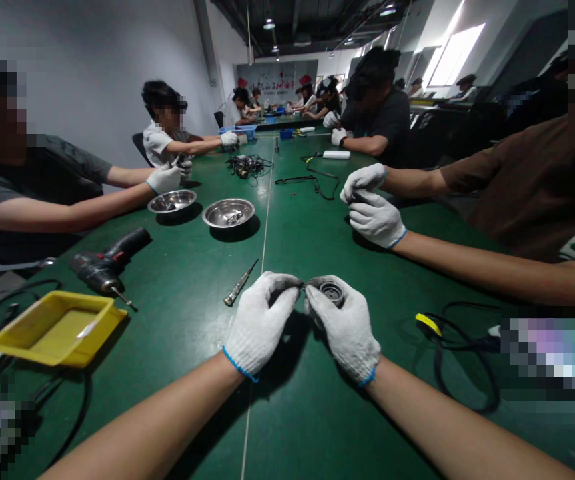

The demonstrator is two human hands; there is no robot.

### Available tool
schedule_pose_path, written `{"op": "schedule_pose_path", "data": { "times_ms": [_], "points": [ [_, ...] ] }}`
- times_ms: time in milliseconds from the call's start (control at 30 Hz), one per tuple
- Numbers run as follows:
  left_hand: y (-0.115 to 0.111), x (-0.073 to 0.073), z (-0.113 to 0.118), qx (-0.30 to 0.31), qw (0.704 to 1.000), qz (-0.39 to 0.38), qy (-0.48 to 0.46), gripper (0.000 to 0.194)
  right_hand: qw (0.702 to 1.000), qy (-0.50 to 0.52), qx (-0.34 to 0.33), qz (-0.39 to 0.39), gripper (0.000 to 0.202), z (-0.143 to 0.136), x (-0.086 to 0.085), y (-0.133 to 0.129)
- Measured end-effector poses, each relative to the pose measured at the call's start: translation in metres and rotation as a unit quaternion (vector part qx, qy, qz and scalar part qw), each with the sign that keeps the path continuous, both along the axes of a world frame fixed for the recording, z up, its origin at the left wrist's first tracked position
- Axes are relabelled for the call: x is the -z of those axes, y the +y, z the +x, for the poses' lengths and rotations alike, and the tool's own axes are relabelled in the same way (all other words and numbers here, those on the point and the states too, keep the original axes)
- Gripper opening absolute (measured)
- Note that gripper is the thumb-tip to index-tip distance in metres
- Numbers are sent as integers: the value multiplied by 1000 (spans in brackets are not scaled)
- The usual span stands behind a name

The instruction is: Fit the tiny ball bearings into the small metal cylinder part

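Observation:
My left hand (263, 320), in a white knitted glove with a blue cuff, is closed in a pinch, its fingertips meeting those of my right hand over the green table (287, 427). What it pinches is too small to name. My right hand (343, 327), gloved alike, holds a round dark grey ringed part (331, 292) between thumb side and curled fingers, its face turned up. Darkened fabric shows on the fingertips of both gloves. A screwdriver (241, 283) with a metallic handle lies just left of my left hand.
Left: a yellow tray (52, 357), a power drill (107, 261) and cables. Ahead: two metal bowls (228, 225) (172, 212) and tangled wires (249, 167). Right: a black cable (437, 373) with a yellow piece. Co-workers sit on both sides; gloved hands (375, 210) work nearby at right.

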State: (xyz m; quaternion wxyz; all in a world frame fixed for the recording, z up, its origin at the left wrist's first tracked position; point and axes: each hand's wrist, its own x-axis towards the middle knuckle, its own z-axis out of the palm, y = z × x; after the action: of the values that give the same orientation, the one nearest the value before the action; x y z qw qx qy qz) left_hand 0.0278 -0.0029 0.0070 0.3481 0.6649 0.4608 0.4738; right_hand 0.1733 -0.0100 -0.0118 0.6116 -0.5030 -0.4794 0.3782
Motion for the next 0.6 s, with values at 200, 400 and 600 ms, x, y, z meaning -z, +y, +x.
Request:
{"op": "schedule_pose_path", "data": {
  "times_ms": [200, 400, 600],
  "points": [
    [-2, 0, 0, -11, 1000, -2, -8, 11, 1000, -8, -5, 8, 31, 0, -1, -1],
    [-3, 2, 1, -19, 1000, 4, -14, 10, 1000, -12, -3, -1, 33, 0, 0, -1],
    [-3, 4, -1, -17, 1000, 9, -8, 9, 1000, -13, 1, 8, 29, -1, 0, -1]
  ]
}}
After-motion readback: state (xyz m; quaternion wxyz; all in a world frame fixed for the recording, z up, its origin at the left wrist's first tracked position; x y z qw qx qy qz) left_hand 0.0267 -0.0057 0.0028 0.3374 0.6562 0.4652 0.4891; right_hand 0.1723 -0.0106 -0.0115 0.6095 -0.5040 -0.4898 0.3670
